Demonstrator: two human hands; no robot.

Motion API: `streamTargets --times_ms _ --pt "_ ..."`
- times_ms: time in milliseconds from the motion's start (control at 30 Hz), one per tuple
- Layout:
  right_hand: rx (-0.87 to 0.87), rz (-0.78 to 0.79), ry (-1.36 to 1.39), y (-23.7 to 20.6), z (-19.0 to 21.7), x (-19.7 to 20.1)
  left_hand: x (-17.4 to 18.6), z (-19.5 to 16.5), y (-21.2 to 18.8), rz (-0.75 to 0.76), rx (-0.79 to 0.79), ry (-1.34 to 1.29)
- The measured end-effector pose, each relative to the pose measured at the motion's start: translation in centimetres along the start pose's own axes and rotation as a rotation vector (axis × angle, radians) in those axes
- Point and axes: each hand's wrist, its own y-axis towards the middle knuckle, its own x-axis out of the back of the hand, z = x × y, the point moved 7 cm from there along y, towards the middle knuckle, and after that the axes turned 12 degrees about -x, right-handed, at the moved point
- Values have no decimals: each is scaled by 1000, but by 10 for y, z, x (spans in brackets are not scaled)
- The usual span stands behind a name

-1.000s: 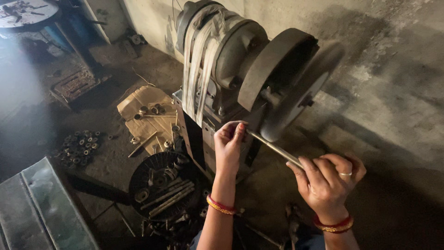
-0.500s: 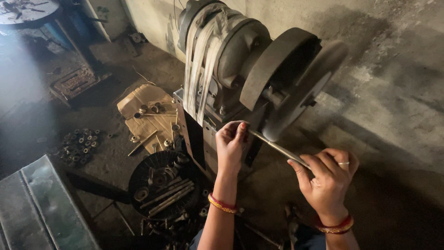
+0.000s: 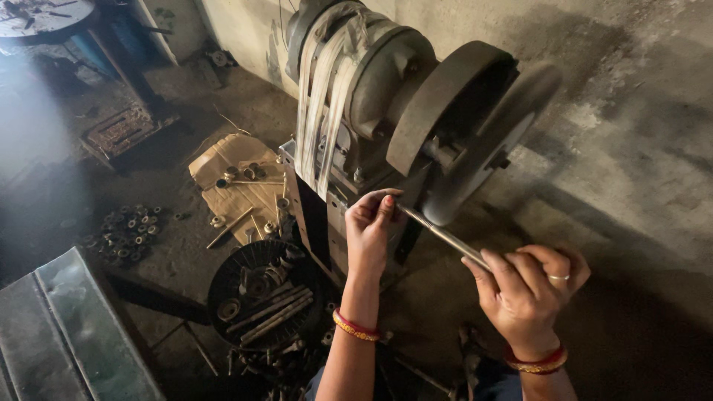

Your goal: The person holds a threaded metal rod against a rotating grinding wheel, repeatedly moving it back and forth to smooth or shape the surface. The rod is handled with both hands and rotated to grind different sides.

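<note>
From the head view I see both of my hands holding a thin metal rod (image 3: 444, 236) against the lower edge of the grinding wheel (image 3: 486, 148). My left hand (image 3: 369, 232) has its fingers curled together and pinched on the far end of the rod, just below and to the left of the wheel; the thumb and forefinger close over the rod tip, so the tip itself is hidden. My right hand (image 3: 526, 289) grips the near end, fingers wrapped tight around it with the thumb laid along the shaft; a ring shows on one finger. The rod runs on a slant from upper left to lower right, and its exposed middle section lies just under the wheel rim; I cannot tell whether it touches the rim. The wheel's edge appears blurred. Behind the wheel sits a dark curved guard (image 3: 438, 104), and to the left of that the machine body (image 3: 371, 82) carries pale belts (image 3: 323, 96) running down its side. Each wrist carries red and gold bangles (image 3: 353, 327). On the floor to the left of the machine lies a sheet of cardboard (image 3: 234, 182) with small metal rings and bolts on it. Nearer to me is a round dark tray (image 3: 256, 293) holding rods and fittings. Further left is a heap of small metal rings (image 3: 126, 226), and a grey metal sheet (image 3: 67, 334) occupies the lower left corner.
</note>
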Motion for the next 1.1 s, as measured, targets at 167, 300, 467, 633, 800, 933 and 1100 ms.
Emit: streamTargets --times_ms 167,300,467,633,800,933,1100 --pt "-88 86 54 7 -3 -1 -1 3 0 -3 24 -6" --pt "-201 176 137 13 -6 -3 -2 2 0 -4 19 51" --pt "-340 296 217 14 -13 -12 -2 3 0 -7 22 35" --pt "-502 374 296 12 -19 -18 -1 4 0 -16 41 37" --pt "-267 316 143 18 -2 -8 -1 0 -3 -27 32 0" --pt "-170 279 134 20 5 -2 -1 -1 -2 -35 6 -32" --pt "-135 260 87 20 8 -3 -1 5 0 -38 6 -27"
